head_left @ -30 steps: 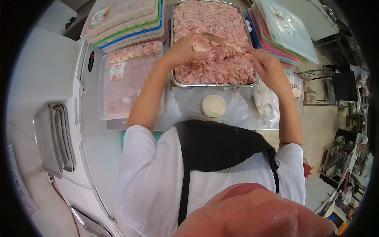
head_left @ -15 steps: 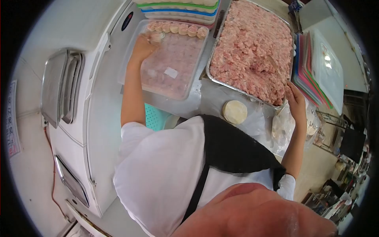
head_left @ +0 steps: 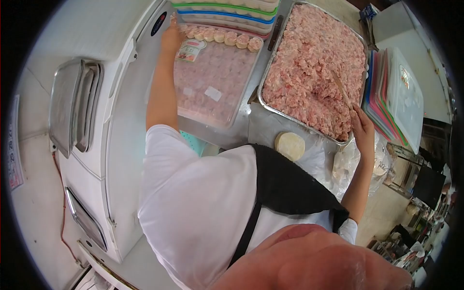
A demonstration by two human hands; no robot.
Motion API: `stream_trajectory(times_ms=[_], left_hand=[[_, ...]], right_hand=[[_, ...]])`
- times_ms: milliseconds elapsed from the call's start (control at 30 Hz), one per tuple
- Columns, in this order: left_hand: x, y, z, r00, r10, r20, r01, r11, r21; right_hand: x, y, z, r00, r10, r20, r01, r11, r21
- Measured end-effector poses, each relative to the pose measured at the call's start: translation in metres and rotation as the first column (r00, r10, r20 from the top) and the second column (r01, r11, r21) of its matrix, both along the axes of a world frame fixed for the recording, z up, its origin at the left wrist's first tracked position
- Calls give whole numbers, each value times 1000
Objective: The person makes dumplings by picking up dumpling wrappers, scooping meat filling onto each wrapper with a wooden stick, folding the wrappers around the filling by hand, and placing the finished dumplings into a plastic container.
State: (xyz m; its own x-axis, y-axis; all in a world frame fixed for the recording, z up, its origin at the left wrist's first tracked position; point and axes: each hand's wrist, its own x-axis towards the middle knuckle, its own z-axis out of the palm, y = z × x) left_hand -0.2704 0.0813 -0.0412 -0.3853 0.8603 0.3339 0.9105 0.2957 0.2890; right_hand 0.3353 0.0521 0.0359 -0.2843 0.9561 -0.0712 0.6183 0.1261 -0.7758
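Note:
My left hand is at the far left corner of a clear plastic container. Its fingers look curled, and a pinkish-white bit shows at their tips. A row of meat-filled dumplings runs along the container's far edge; a printed label shows just below it. My right hand grips a slim, flat spatula whose far end rests in ground meat. The meat fills a large metal tray. A stack of round wrappers lies on the near side of the tray.
Containers with coloured rims are stacked beyond the dumplings. Several lids lean upright on the right, close to my right hand. Plastic bags lie under my right forearm. A white appliance-like cabinet stands on the left.
My left hand has moved up and left to the container's corner, uncovering the label. My right hand has closed around the spatula, which now shows more clearly. The whole view has shifted slightly.

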Motion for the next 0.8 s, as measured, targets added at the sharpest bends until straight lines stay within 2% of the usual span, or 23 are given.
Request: stream_trajectory(times_ms=[67, 133, 200, 300, 400, 433, 500, 533, 567, 633, 700, 767, 800], left_hand=[[-7, 0, -7, 991, -94, -97, 106, 985, 133], [-18, 4, -20, 975, -83, -208, 100, 992, 73], [-32, 11, -29, 960, -106, -259, 95, 994, -57], [-38, 18, -26, 920, -203, -335, 122, 961, -246], [14, -9, 6, 921, -193, -338, 190, 981, -42], [46, -26, 28, 924, -310, -225, 324, 946, 25], [129, -67, 71, 847, -531, -16, 524, 829, 195], [161, -88, 73, 760, -603, 240, 568, 797, 205], [190, -105, 72, 618, -626, 476, 601, 766, 227], [240, -130, 63, 468, -734, 492, 783, 603, 153], [268, -149, 27, 284, -882, 375, 900, 380, 214], [287, -169, 8, 152, -874, 461, 964, 234, 126], [294, -178, -8, 131, -869, 476, 972, 206, 108]], right_hand=[[3, 1, -1, 1000, 16, 17, -17, 1000, 23], [4, -1, -4, 999, 33, 38, -36, 998, 61], [6, -2, -9, 996, 46, 76, -54, 993, 105], [-2, -7, -10, 994, 51, 91, -63, 989, 137], [11, -8, -12, 965, 38, 260, -72, 990, 123], [13, -11, -7, 967, 59, 249, -93, 987, 128], [14, -18, 0, 943, 33, 332, -71, 992, 104], [14, -22, 3, 929, 33, 369, -77, 992, 104], [14, -25, 7, 913, 36, 406, -86, 991, 106], [13, -34, 13, 886, 47, 462, -135, 978, 159], [10, -42, 19, 860, 63, 507, -219, 942, 255], [3, -54, 34, 839, 91, 537, -272, 924, 268], [-9, -66, 51, 841, 117, 527, -291, 921, 259]])
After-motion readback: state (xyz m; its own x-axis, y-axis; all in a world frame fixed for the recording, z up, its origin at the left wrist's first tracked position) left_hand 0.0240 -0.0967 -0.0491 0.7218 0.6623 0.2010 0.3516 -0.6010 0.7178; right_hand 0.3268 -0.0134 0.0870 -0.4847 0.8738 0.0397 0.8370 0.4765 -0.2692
